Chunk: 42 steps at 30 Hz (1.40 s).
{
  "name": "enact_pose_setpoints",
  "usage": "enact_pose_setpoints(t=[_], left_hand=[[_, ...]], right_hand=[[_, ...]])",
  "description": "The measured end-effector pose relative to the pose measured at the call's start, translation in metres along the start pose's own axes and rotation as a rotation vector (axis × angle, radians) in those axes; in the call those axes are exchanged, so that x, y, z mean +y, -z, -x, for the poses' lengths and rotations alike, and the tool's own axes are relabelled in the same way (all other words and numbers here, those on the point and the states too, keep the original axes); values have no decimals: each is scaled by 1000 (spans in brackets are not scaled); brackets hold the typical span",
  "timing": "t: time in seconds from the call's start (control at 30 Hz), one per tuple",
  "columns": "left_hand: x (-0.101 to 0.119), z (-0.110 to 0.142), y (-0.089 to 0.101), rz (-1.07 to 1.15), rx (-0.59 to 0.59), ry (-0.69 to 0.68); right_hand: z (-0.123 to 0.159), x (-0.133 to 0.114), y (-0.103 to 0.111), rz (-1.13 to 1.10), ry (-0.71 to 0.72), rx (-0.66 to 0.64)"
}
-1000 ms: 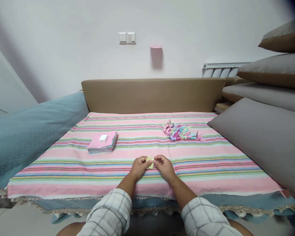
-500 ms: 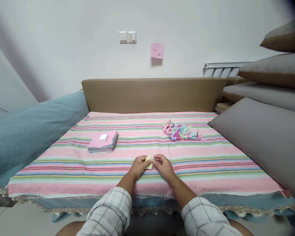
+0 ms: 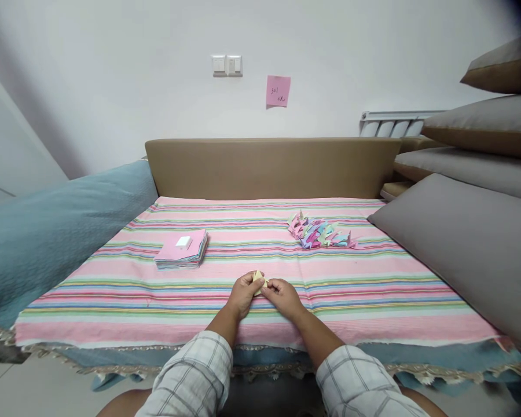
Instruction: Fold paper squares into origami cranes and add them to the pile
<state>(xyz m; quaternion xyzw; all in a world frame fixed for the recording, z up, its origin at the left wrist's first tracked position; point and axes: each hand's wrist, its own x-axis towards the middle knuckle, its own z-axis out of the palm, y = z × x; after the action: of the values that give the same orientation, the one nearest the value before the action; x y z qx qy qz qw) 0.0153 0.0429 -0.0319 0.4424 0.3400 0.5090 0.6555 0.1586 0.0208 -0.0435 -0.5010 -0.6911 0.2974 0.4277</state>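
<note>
Striped cloth [image 3: 125,330]: spread beneath the work, with shallow wrinkles; likely soft, so creases are better pinched between fingertips than pressed against it.
Heap of folded pieces [image 3: 315,234]: beyond the hands to the right, well apart from them.
Sheet stack [image 3: 168,250]: beyond the hands to the left, small white block [image 3: 183,242] on top.
Left grip [image 3: 242,294]: closed on the yellow paper, thumb over it; steady, light pressure should stop layers slipping.
Right grip [image 3: 285,299]: pinching the paper's right side; small, slow movements suit such narrow points.
Yellow paper [image 3: 257,276]: between both hands, folded, partly hidden; hard pulling could tear it.
</note>
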Motion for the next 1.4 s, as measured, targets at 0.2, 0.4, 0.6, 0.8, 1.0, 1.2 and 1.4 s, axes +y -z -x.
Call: enact_pose_setpoints(t=[0.2, 0.4, 0.6, 0.8, 1.0, 1.2, 1.4], left_hand=[[-3, -1, 2, -9, -43, 27], [0, 1, 1, 23, -43, 0], [0, 1, 0, 23, -16, -19], [0, 1, -3, 14, -24, -59], [-1, 0, -1, -27, -29, 1], [-1, 0, 0, -11, -33, 36], [0, 0, -1, -23, -1, 31]], right_hand=[[3, -4, 2, 101, 23, -1], [0, -11, 2, 191, 16, -29], [-3, -8, -1, 192, -43, -51], [-5, 3, 1, -166, -131, 46], [-7, 6, 4, -346, -177, 75], [-6, 6, 3, -373, -226, 46], [-5, 6, 4, -411, -165, 60]])
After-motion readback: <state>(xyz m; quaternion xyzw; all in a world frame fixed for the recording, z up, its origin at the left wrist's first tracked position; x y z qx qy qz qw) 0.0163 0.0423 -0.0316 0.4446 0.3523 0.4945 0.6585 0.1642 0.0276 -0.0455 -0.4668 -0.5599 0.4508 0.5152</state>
